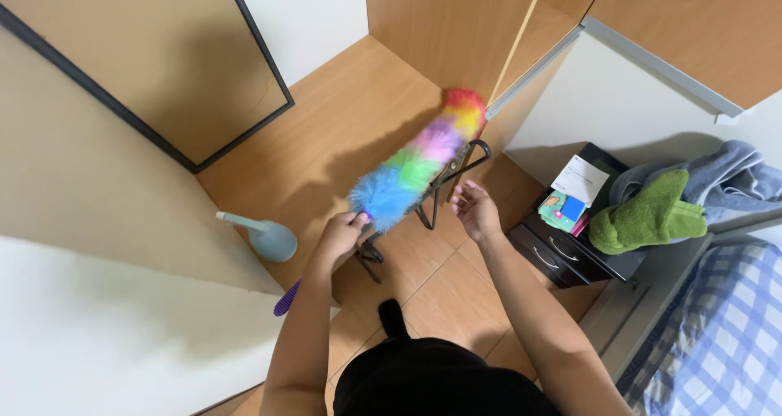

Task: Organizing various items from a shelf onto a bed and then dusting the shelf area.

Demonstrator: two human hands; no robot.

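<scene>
My left hand grips the stem of a fluffy rainbow feather duster; its purple handle end sticks out below my forearm. The duster's blue, green, pink, yellow and red head lies over a wooden desktop, its tip near the wooden cabinet side. My right hand hovers open, fingers spread, just right of the duster and above the black metal chair back. It holds nothing.
A pale blue-grey scoop-shaped thing lies on the desk edge. A dark drawer unit carries papers and small cards. A green towel and grey cloth lie at right, next to a blue checked bed. Tiled floor below.
</scene>
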